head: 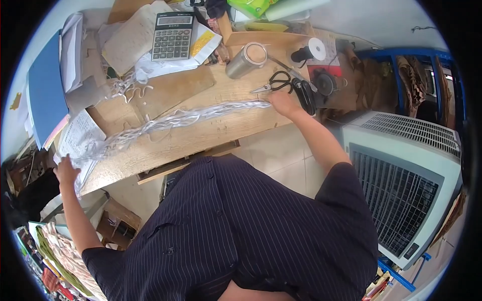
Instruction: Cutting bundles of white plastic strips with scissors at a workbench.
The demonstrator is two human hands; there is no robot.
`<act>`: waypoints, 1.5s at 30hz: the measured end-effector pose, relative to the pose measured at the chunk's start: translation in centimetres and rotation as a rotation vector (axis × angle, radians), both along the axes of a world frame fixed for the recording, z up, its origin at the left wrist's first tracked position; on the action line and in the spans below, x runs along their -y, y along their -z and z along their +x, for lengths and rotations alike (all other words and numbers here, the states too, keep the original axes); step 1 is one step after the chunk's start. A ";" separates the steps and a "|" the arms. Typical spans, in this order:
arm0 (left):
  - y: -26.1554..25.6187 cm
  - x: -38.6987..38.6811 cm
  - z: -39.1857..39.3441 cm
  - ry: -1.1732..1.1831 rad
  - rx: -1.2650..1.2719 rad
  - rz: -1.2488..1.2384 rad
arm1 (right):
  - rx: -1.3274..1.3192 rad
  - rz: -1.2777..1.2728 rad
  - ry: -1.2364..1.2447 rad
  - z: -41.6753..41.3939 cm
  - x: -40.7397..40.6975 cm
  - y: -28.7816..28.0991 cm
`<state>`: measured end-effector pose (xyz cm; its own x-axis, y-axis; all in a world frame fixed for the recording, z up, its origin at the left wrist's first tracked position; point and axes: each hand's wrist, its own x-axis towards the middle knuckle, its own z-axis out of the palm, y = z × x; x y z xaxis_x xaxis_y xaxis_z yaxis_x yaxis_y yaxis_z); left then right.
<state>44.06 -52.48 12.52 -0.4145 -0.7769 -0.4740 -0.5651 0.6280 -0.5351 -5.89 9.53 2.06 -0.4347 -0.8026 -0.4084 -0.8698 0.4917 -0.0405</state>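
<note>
A long bundle of thin white ribbons or cords [177, 119] lies stretched across the wooden table [226, 126]. My right hand [283, 102] is closed on the bundle's right end, just below a pair of black-handled scissors [276, 82]. At the table's left edge, my left hand [67, 171] is at the bundle's other end, over printed papers [81, 133]; whether its fingers grip the strands is not clear. More loose white strands [128, 88] lie in a tangle behind the bundle.
Behind are a calculator [172, 36], a metal canister [246, 59] and a white spool [316, 49]. A black stapler [303, 96] lies beside the scissors. Blue folders [47, 88] stand at the left. An air cooler [399, 188] stands at the right, and a drawer [188, 161] protrudes below the table.
</note>
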 end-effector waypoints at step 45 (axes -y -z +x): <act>11.0 -45.3 -36.7 0.652 -0.664 0.792 | 0.228 -0.585 0.091 -0.4 -2.9 0.4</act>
<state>7.36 -7.14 1.50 -0.9601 0.0747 -0.2695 -0.0402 0.9169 0.3972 -6.30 12.43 1.65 -0.4653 -0.8851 -0.0038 -0.7635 0.4035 -0.5043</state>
